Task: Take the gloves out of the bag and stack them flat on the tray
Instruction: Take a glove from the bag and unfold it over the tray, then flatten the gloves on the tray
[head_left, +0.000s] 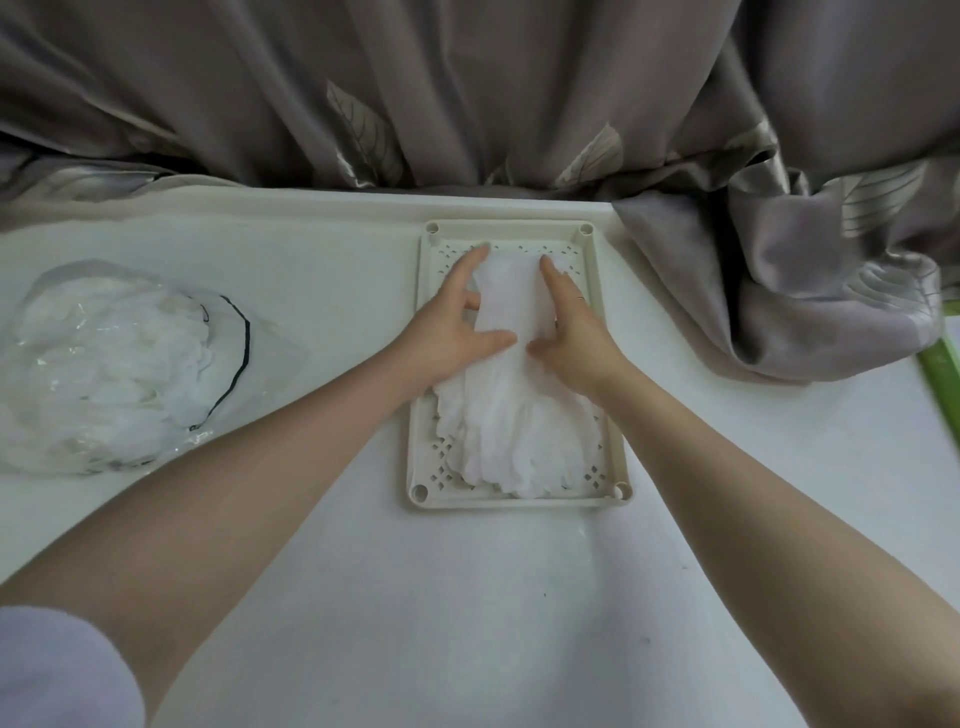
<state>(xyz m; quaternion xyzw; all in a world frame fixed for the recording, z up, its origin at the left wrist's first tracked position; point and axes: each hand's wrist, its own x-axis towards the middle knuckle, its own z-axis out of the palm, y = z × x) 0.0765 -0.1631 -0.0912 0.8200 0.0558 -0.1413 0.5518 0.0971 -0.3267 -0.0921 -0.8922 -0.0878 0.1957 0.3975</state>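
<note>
**Gloves being pressed flat on the tray, more still in the bag**

Gloves (511, 395) lie in a white pile on the cream perforated tray (613, 374), which sits on the counter (467, 597) near the grey curtain (467, 93). From my remote seat I read this as the flattening step: the top glove runs lengthwise along the tray, cuff toward the far end, fingers fanned toward the near end. My left hand (452, 327) rests on its left edge with fingers spread and straight, thumb lying across the glove. My right hand (574, 325) mirrors it on the right edge, fingers also straight, thumb touching the fabric. Neither hand grips anything; both press down.

The clear bag (119, 364) sits well apart on the left side of the counter, and it looks quite full of white gloves, so I judge the task far from finished.

Next, I would lift both hands off, reach left into the bag's opening, and draw out 1 glove without dragging others along.
</note>
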